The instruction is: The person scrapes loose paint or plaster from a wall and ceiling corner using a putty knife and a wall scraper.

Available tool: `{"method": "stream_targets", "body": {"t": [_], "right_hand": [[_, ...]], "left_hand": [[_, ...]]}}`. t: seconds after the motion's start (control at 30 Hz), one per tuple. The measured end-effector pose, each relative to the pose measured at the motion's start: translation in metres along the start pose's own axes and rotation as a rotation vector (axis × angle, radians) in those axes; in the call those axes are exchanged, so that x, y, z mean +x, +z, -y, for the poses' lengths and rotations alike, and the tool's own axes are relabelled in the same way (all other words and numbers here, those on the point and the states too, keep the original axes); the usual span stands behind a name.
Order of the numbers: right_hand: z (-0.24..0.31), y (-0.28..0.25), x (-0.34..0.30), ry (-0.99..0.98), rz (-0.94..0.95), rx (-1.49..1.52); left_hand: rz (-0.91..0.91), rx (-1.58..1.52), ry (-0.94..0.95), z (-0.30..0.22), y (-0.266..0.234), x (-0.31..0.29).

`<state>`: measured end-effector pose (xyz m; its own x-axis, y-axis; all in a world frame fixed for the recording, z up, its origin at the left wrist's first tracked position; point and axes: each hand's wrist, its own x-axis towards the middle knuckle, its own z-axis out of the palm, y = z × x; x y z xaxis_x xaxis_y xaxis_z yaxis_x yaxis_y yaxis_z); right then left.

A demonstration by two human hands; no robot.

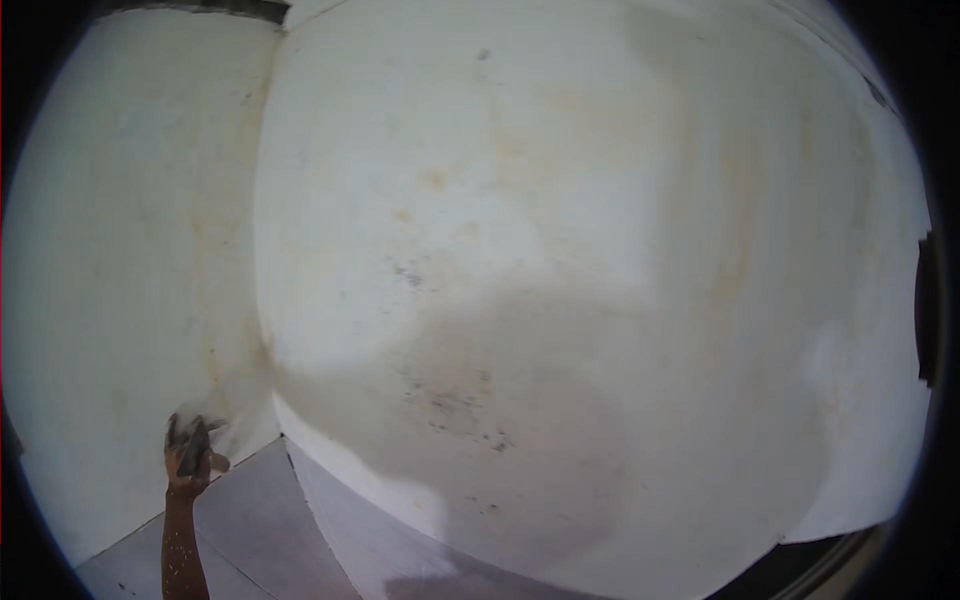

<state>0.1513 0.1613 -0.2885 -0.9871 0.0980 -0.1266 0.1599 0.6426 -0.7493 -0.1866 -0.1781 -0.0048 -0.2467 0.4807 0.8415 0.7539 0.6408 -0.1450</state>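
Note:
Low on the left wall, my left hand (187, 462) is raised with its fingers closed around a dark, flat, wedge-shaped piece (194, 448). Its exact kind I cannot make out. A pale blur lies just above and beside the fingers, against the off-white wall (140, 300). Small white specks dot the forearm, which comes up from the lower edge. My right hand is out of the picture.
A second off-white wall (560, 200) meets the left one at a corner, with yellowish stains and dark scuff marks. Below lie grey floor tiles (262, 510). A broad shadow falls across the wall's lower middle. Something dark (925, 310) stands at the right rim.

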Motion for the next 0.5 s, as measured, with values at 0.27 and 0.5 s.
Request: {"method": "stream_targets", "body": {"t": [0.27, 0.5], "right_hand": [[0.162, -0.19, -0.084, -0.306, -0.098, 0.263], [0.242, -0.243, -0.094, -0.552, -0.504, 0.221]], "left_hand": [[-0.242, -0.419, -0.601, -0.033, 0.024, -0.035], [0.235, -1.492, -0.878, -0.204, -0.011, 0.001]]}}
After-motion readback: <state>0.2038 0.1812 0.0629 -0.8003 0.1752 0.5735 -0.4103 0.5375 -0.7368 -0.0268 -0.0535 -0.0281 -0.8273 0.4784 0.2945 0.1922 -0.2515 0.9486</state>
